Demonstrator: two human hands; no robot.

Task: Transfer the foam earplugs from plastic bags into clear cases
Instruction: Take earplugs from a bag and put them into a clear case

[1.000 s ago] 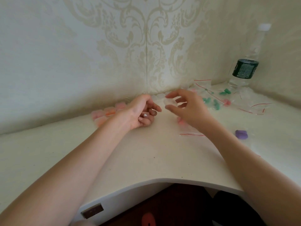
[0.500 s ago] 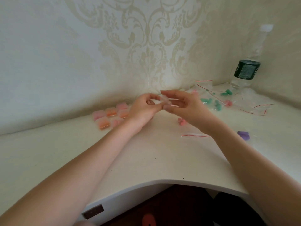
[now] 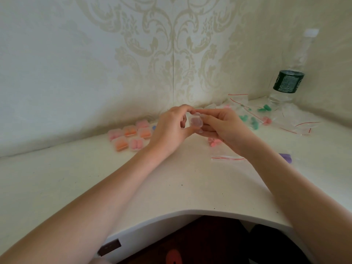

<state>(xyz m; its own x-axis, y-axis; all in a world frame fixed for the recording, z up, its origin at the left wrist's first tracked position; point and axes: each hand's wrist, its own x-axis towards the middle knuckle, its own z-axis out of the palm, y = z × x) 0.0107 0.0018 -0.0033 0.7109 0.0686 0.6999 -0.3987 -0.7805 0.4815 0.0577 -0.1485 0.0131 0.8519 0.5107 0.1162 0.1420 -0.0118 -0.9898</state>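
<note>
Both my hands meet above the desk point(image 3: 171, 183), pinching one small clear case point(image 3: 195, 121) between them: left hand point(image 3: 171, 126) at its left edge, right hand point(image 3: 221, 124) curled round its right side. Filled cases point(image 3: 131, 138) lie to my left; bagged earplugs point(image 3: 251, 119) and a water bottle point(image 3: 287, 82) sit to my right.

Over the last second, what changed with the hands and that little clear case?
The left hand rose from the desk and met the right hand; both now pinch the clear case between them above the desk. Earlier only the right hand held it. The filled cases, bags and water bottle stayed put.
</note>
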